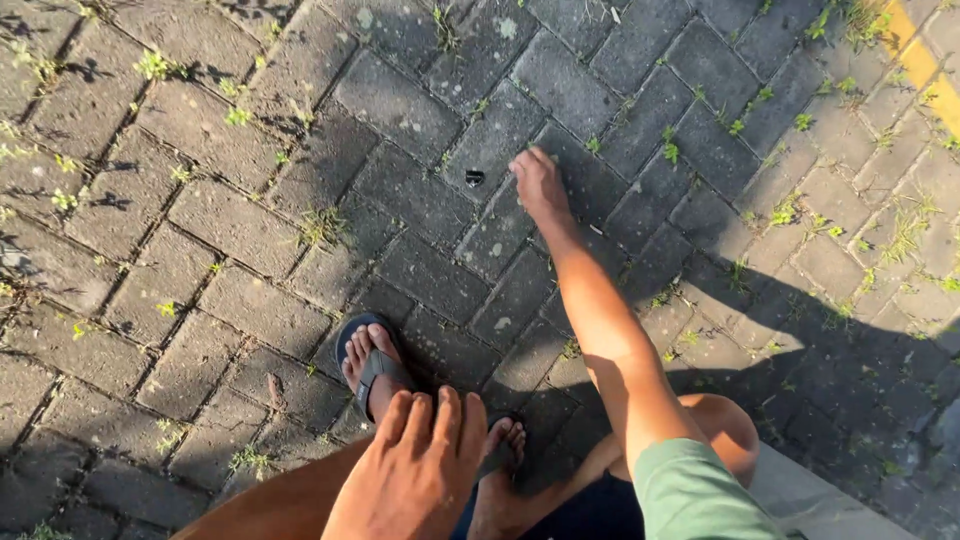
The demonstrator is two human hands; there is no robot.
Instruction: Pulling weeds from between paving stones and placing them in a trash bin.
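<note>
On paving, small black object lies just beside right hand; not touching.

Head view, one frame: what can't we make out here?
- Small dark object on the paving bricks: too small to identify; whether the right hand touches it is unclear.
- Right hand fingers: foreshortened, so open or closed is unclear.
- Left hand: wrist cut off by bottom edge.
- Right foot: partly hidden behind the left hand; its sandal barely shows.

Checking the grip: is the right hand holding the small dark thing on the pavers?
No. The right hand reaches down, fingertips beside the small dark thing, apart.
</note>
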